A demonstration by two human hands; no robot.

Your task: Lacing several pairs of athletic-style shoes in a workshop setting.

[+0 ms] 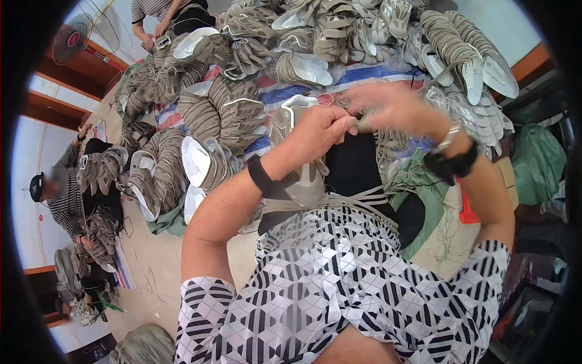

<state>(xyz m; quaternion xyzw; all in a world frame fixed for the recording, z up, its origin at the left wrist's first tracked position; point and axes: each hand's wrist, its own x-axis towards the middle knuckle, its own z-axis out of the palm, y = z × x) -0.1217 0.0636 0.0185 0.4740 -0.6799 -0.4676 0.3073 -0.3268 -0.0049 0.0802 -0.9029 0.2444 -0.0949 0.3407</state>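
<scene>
Just below my fingers, partly covered by my left hand (324, 130), there is a beige shoe upper (308, 185), with its rounded toe toward my body and its white-edged opening on the far side. Of my left hand, the thumb and the forefinger are pressed together at the tips, the others are curled; whether something thin is between them, I cannot tell. My right hand (400, 112) is close beside, but it is blurred, so I cannot say if its fingers are spread or pinching.

I judge this upper to be light and rather soft, because no sole is seen under it. The toe looks somewhat stiffer, keeping its round form, so there I would take hold, from the side, without pressing it flat. The thin edge of the opening probably bends easily. Nearer to my body than my fingers, the flat laces (357, 197) lie across my waist; they look limp, perhaps a little slippery, and are best pinched near an end.
</scene>
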